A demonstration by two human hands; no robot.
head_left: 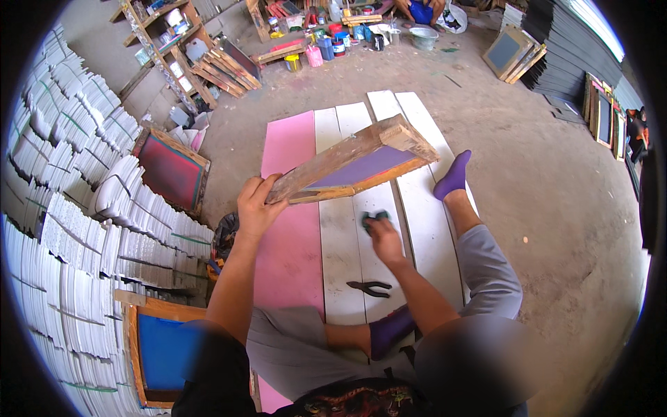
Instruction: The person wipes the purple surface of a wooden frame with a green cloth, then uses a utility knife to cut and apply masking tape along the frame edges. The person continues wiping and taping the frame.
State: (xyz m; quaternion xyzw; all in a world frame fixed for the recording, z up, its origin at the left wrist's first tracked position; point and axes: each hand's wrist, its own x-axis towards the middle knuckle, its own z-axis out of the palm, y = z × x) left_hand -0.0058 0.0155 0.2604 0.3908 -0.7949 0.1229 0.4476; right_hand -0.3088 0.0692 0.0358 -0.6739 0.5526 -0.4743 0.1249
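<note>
My left hand [260,205] is closed on the near left corner of a wooden screen-printing frame [333,158]. The frame is tilted up off the boards, and purple mesh [368,167] shows inside it. Below the frame, my right hand [383,235] is closed round a small dark green thing [376,217], held just over or on a white board; its kind is hard to make out. Dark-handled pliers [370,288] lie on the boards near my right forearm.
I sit on white boards [344,278] beside a pink board [288,257]. Stacked white sheets [90,243] rise at the left, with a blue-mesh frame [160,347] and a red-mesh frame [170,170] beside them. Paint tubs [339,45] stand at the back; another person [420,10] sits there.
</note>
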